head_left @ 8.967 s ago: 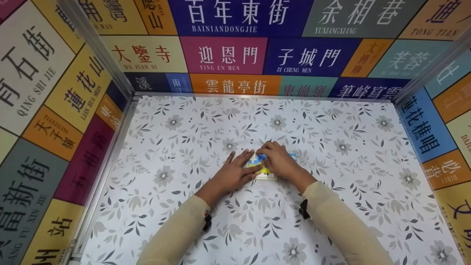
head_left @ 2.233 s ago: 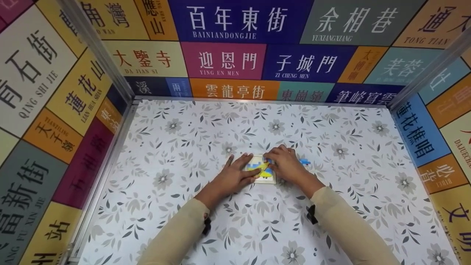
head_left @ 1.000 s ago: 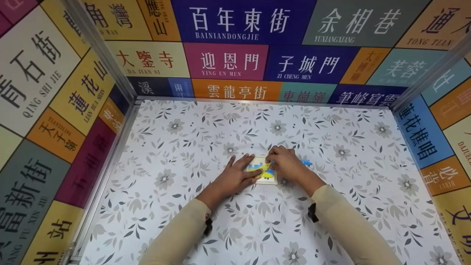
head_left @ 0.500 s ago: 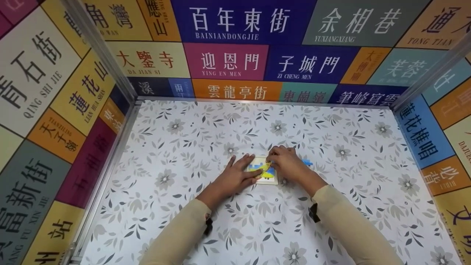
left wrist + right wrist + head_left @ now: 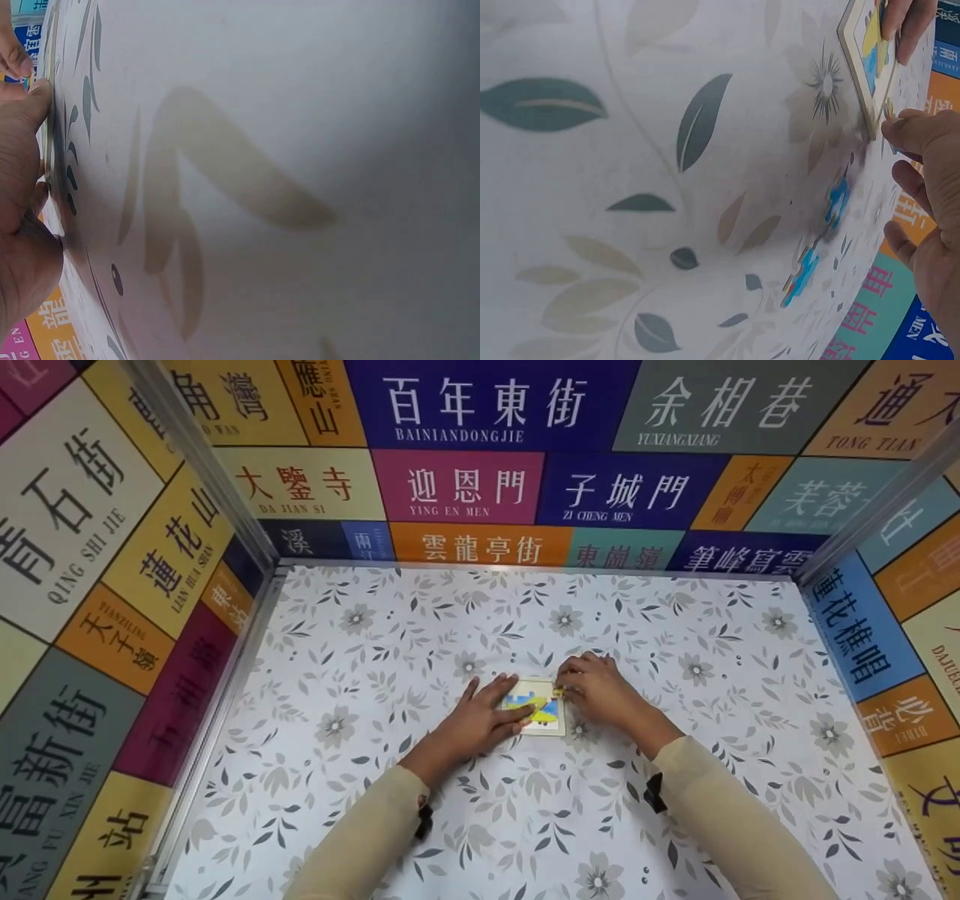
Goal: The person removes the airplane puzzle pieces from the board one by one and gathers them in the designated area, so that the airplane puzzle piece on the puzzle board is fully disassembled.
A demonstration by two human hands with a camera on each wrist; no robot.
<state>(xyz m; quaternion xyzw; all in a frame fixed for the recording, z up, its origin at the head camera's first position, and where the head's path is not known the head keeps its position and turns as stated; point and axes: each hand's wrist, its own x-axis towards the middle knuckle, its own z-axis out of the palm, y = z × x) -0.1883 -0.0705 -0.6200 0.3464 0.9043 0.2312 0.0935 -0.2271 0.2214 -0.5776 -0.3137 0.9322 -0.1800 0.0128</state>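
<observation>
The shallow puzzle board [image 5: 534, 685], pale-rimmed and square-cornered, lay flat on the floral-patterned worktop [image 5: 390, 660], between the two hands. Inside its border showed a picture in bright yellow and blue, partly covered by fingers. The left hand [image 5: 480, 716] had its fingers spread, their tips resting on the board's left part. The right hand [image 5: 598, 688] pinched a small piece [image 5: 559, 691], partly yellow, at the board's upper right edge. Near that hand, two loose blue pieces [image 5: 802, 276] lay apart from the board.
</observation>
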